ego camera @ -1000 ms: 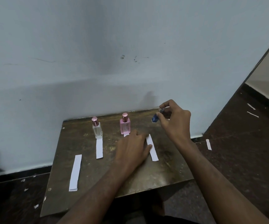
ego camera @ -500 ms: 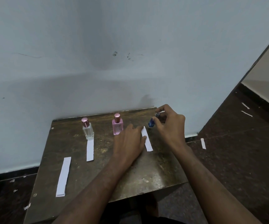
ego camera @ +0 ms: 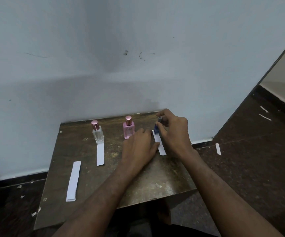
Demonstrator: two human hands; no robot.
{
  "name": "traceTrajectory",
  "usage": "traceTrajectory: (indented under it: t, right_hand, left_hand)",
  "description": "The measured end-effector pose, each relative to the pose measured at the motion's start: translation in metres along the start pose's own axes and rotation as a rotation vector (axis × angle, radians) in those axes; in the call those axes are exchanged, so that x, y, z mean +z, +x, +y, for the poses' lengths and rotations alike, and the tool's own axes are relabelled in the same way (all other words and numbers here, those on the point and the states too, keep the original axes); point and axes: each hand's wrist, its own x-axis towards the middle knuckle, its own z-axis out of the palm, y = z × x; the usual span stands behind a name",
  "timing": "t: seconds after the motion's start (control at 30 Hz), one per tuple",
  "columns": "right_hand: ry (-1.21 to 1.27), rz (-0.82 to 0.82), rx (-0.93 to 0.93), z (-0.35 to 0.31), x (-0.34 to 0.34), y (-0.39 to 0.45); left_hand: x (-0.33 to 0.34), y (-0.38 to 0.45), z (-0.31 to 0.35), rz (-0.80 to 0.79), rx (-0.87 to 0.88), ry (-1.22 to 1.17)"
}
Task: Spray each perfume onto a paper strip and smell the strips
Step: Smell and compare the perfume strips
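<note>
A: Three bottles were ranged along the back edge of the bench (ego camera: 155, 182), each with a paper strip laid in front of it. Why that layout?

B: It was judged that each strip was paired with its own scent, so that they would not be confused at the smelling stage. The clear bottle (ego camera: 97, 132) was stood at the head of the second strip (ego camera: 100, 154); the pink bottle (ego camera: 129, 128) was stood near the middle, its own strip mostly hidden by the left hand (ego camera: 138, 147).

A: And the blue bottle (ego camera: 156, 130)?

B: It was held at the far end of the right-hand strip (ego camera: 159, 145), just above or touching the paper; which could not be told. The grip of the right hand (ego camera: 174, 130) was clamped on it, the thumb and fingers curled round the body and one fingertip set at the top, seemingly so that the sprayer could be pressed.

A: What was the left hand for?

B: It was laid flat on the bench with fingers straight, its fingertips touching the edge of that strip. The paper was probably being kept from shifting under the spray.

A: And the spare strip (ego camera: 73, 181)?

B: It was left well apart at the front left, with no bottle beside it. A few scraps were scattered on the floor (ego camera: 251, 168).
</note>
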Motion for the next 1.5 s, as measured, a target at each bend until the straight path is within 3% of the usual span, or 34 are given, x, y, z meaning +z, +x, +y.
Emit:
traceTrajectory:
  t: [0.43, 0.67, 0.97, 1.03, 1.13, 1.27, 1.5]
  right_hand:
    - [-0.056, -0.057, 0.028, 0.001, -0.006, -0.001]
    - [-0.097, 0.140, -0.011, -0.014, -0.021, -0.012]
    - [-0.060, 0.148, -0.129, -0.059, -0.026, -0.065]
    - [-0.078, 0.085, -0.132, -0.064, -0.017, -0.081]
    - [-0.162, -0.144, -0.049, -0.068, 0.000, -0.108]
    - [-0.260, -0.345, -0.049, -0.061, 0.010, -0.153]
    - [-0.312, -0.406, 0.076, -0.087, 0.009, -0.175]
  left_hand:
    - [-0.007, -0.007, -0.002, 0.069, 0.042, -0.107]
    - [-0.028, -0.027, -0.013, 0.141, 0.092, -0.131]
    - [-0.051, -0.090, -0.041, 0.186, 0.053, -0.053]
    - [-0.054, -0.109, -0.047, 0.198, 0.046, 0.008]
    - [-0.053, -0.138, -0.054, 0.189, -0.003, 0.044]
    - [-0.040, -0.175, -0.055, 0.054, -0.043, 0.071]
    - [-0.031, -0.210, -0.058, -0.008, -0.142, 0.071]
